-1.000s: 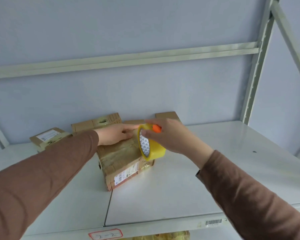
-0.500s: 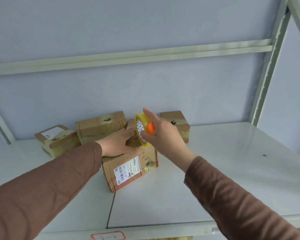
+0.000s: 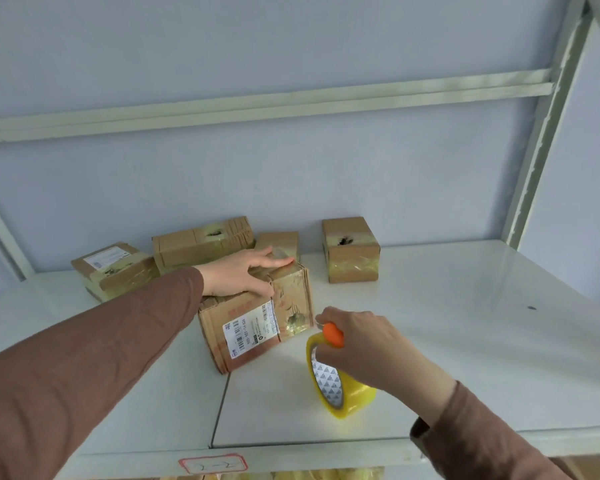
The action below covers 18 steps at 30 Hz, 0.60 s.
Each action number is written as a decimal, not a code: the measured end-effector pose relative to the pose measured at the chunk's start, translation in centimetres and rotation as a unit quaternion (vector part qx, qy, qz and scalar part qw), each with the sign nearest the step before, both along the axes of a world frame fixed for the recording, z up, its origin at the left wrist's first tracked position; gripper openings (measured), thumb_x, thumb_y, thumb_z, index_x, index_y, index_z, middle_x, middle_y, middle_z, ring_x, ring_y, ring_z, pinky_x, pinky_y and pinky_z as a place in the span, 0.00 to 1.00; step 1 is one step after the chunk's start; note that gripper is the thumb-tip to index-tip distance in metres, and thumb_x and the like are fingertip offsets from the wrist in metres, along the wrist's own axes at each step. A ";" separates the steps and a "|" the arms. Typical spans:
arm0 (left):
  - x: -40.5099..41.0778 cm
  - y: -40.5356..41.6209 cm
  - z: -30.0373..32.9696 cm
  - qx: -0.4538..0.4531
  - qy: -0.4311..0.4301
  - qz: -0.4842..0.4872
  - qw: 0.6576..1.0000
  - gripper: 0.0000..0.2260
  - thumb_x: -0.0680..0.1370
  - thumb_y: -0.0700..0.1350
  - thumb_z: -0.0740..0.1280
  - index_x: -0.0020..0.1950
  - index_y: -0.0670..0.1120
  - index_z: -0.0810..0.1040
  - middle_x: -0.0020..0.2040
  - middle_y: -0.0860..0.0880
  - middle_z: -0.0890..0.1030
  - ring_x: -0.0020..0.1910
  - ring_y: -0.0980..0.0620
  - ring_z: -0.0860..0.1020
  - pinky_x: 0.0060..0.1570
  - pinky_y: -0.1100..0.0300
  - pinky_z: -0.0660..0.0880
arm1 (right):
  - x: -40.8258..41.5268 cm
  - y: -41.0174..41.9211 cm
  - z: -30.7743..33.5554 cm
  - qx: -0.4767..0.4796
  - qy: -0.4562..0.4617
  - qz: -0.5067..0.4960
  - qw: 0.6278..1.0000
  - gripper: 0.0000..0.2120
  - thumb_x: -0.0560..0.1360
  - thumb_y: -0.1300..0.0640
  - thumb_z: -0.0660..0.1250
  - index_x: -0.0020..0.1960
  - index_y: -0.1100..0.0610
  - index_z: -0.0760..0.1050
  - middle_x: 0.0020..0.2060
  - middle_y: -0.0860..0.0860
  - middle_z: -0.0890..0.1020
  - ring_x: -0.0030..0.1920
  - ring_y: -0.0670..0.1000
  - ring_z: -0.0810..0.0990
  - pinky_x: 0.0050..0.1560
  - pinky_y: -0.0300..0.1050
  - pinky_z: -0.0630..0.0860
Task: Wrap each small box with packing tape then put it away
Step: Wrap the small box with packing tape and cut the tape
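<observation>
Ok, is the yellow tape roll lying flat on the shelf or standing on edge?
On edge. The tape roll shows its open core sideways, its rim on the shelf, with the right hand gripping its top.

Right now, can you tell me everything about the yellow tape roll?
The tape roll is a ring of shiny, see-through yellow packing tape wound on a white core printed with small grey triangles. It stands on edge, tilted, at the front of the white shelf, just right of the labelled cardboard box. The right hand grips its top, together with an orange piece.
</observation>
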<state>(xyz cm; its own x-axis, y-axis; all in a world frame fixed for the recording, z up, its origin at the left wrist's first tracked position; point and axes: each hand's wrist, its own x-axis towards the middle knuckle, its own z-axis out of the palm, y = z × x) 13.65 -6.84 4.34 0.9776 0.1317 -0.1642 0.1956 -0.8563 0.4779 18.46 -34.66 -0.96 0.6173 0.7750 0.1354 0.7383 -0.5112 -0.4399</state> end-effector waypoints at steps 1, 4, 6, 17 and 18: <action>-0.1 0.1 0.4 -0.045 -0.005 0.007 0.999 0.31 0.76 0.49 0.75 0.72 0.74 0.68 0.83 0.55 0.59 0.81 0.54 0.56 0.79 0.52 0.53 | 0.1 0.0 0.4 0.011 -0.004 -0.001 1.000 0.20 0.75 0.42 0.65 0.66 0.42 0.75 0.51 0.46 0.83 0.50 0.53 0.78 0.46 0.45 0.72; 0.0 0.5 1.8 -0.164 0.012 0.021 0.986 0.22 0.77 0.51 0.71 0.69 0.70 0.74 0.68 0.55 0.80 0.66 0.55 0.79 0.69 0.58 0.72 | 0.5 0.4 2.2 0.061 -0.035 -0.014 0.997 0.19 0.75 0.42 0.63 0.64 0.44 0.77 0.49 0.47 0.84 0.51 0.53 0.80 0.47 0.45 0.74; 0.1 0.9 2.2 -0.174 0.025 0.020 0.984 0.19 0.81 0.49 0.69 0.68 0.67 0.73 0.66 0.55 0.82 0.64 0.55 0.80 0.68 0.58 0.73 | 0.7 1.1 3.3 0.078 -0.066 -0.011 0.995 0.14 0.75 0.44 0.63 0.56 0.49 0.78 0.40 0.48 0.82 0.47 0.56 0.79 0.43 0.44 0.75; -1.3 1.9 -1.8 0.329 -0.126 -0.081 0.933 0.31 0.85 0.59 0.55 0.84 0.57 0.45 0.83 0.59 0.46 0.80 0.65 0.39 0.81 0.57 0.42 | -0.7 2.8 1.1 0.244 -0.032 0.006 0.969 0.32 0.81 0.37 0.62 0.81 0.38 0.54 0.52 0.43 0.73 0.46 0.46 0.75 0.44 0.43 0.68; -1.3 2.1 -2.0 0.348 -0.121 -0.084 0.926 0.35 0.82 0.67 0.54 0.84 0.57 0.43 0.84 0.58 0.44 0.80 0.65 0.38 0.81 0.57 0.42 | -0.8 2.9 0.5 0.256 -0.020 0.014 0.966 0.34 0.80 0.35 0.61 0.81 0.37 0.51 0.54 0.41 0.71 0.46 0.44 0.74 0.45 0.42 0.67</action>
<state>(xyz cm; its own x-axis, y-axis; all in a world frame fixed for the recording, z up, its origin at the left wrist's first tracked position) 12.37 -4.77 2.32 0.9911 -0.0339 0.1290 -0.0091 -0.9821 -0.1880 17.64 -31.79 -0.48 0.5829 0.6166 0.5292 0.7707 -0.2130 -0.6006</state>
